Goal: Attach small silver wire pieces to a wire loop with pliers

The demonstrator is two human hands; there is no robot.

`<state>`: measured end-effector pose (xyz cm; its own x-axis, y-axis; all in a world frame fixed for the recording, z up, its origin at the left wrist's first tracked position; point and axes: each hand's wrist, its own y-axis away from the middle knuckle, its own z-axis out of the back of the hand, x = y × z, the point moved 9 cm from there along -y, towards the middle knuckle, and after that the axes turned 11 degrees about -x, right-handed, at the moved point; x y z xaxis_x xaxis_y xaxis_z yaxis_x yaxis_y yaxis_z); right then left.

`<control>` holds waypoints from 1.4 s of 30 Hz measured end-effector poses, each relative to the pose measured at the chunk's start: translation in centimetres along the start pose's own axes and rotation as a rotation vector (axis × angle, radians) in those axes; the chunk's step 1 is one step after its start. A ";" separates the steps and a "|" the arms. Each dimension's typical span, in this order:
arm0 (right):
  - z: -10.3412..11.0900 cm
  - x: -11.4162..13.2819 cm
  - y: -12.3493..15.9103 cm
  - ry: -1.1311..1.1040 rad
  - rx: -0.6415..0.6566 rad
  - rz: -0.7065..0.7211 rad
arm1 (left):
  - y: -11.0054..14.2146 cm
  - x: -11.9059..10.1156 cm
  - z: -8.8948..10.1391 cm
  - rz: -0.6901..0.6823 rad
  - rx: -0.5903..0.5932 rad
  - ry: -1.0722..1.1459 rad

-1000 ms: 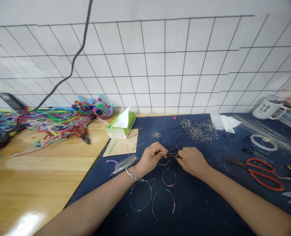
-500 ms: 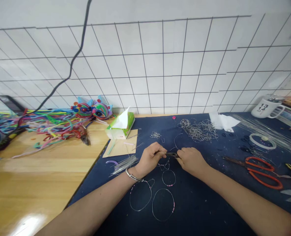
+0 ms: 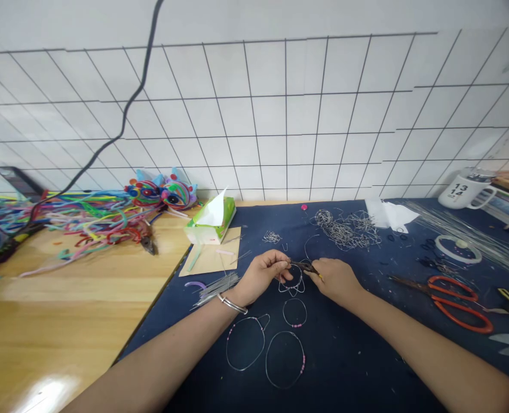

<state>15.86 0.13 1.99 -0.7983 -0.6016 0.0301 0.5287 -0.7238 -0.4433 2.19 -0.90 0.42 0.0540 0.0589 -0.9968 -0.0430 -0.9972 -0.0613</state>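
Observation:
My left hand (image 3: 266, 274), with a silver bangle at the wrist, pinches a small wire piece (image 3: 296, 288) bent into petal-like loops with tiny beads. My right hand (image 3: 334, 276) is closed round a pair of pliers (image 3: 305, 267), whose dark jaws point left and meet the wire by my left fingertips. Whether the jaws are fully closed is too small to tell. Nearer to me on the dark blue cloth lie a small wire ring with pink beads (image 3: 294, 313), a larger beaded ring (image 3: 285, 360) and a ring with a pointed loop (image 3: 245, 344).
Orange-handled scissors (image 3: 456, 304) lie at right, below a tangle of wire (image 3: 344, 228). Straight wire lengths (image 3: 215, 288) sit left of my hand, near a tissue box (image 3: 211, 221). A white mug (image 3: 463, 189) stands back right; colourful pipe cleaners (image 3: 82, 215) cover the wooden table's back left.
The petal-looped wire piece has turned and shows more fully between my hands. The pliers' jaws have tilted slightly, and my left fingers have opened out a little around the wire.

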 end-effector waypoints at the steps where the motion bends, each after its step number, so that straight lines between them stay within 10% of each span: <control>1: 0.0 0.0 0.0 -0.006 -0.001 -0.001 | 0.0 0.1 0.1 0.003 -0.008 0.006; 42: 2.9 0.7 -0.1 0.087 -0.135 0.002 | 1.5 -2.9 0.5 -0.320 -0.209 -0.411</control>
<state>16.10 -1.19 4.70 -0.8221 -0.5675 -0.0459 0.4915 -0.6668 -0.5602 1.44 -2.54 3.21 -0.3628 0.3317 -0.8709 0.1127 -0.9121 -0.3943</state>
